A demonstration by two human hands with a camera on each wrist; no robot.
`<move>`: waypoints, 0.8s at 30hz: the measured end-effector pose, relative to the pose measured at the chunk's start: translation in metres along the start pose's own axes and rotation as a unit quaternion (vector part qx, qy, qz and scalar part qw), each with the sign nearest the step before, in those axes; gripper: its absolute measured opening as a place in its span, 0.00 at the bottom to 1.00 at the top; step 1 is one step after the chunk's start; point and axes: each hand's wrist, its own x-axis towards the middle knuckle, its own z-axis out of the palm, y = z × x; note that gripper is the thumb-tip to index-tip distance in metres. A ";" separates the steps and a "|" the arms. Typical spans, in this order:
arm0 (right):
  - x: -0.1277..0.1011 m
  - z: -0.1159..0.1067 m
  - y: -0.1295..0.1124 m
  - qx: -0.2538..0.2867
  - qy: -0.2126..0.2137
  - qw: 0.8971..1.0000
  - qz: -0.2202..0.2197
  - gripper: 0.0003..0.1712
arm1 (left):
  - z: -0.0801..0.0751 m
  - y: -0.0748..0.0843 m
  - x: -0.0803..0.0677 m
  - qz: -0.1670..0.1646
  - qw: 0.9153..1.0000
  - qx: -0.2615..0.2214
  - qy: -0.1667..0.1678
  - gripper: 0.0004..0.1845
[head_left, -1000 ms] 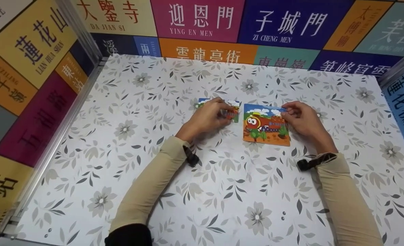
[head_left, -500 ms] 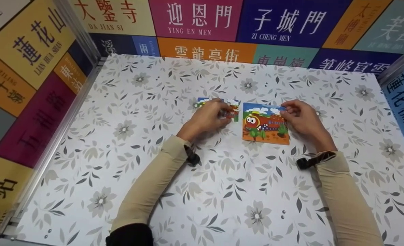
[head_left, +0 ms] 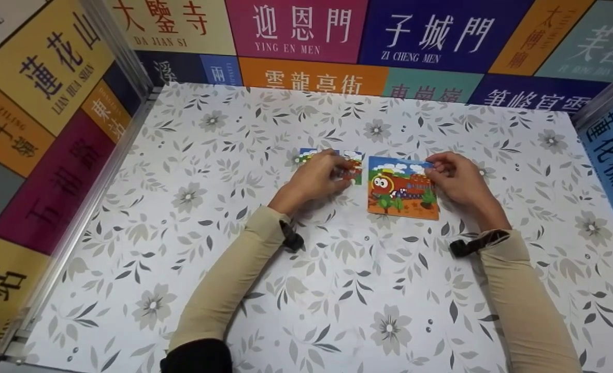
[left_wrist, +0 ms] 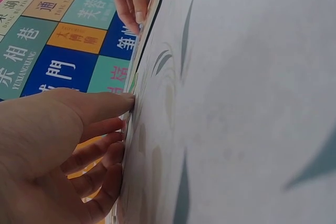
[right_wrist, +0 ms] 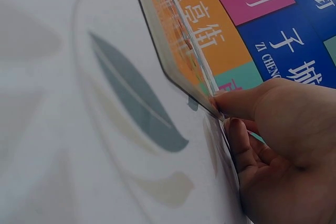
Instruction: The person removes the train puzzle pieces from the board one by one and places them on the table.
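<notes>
My left hand [head_left: 314, 176] is bent over small colourful puzzle pieces, covering much of them. One piece [head_left: 306, 153] shows past its far side, and another piece [head_left: 358, 175] with a red, green and cloud print lies at its thumb and index finger, which close around it. Just right of these lies a square train picture card [head_left: 402, 194], printed with a red train with eyes, blue sky and orange ground. My right hand [head_left: 456, 178] pinches this card's upper right edge. In the right wrist view, the right thumb [right_wrist: 236, 103] is at the thick card's corner [right_wrist: 181, 72].
The table [head_left: 306, 290] has a white cover with grey leaves and flowers. Colourful panels [head_left: 301, 26] with lettering stand along its back and both sides. A black wrist strap [head_left: 293, 241] is on each sleeve cuff.
Both hands keep nearly the same place and grasp. The card and the pieces have barely shifted; the whole head view moved very slightly.
</notes>
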 end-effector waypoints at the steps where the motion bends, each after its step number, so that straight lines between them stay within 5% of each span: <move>1: 0.000 0.000 0.000 0.000 -0.001 1.000 0.000 0.23 | 0.000 0.000 0.000 0.001 1.000 0.003 0.001 0.23; 24: 0.001 0.000 0.000 -0.003 0.000 1.000 -0.003 0.22 | -0.003 0.005 0.000 0.016 1.000 0.005 0.015 0.21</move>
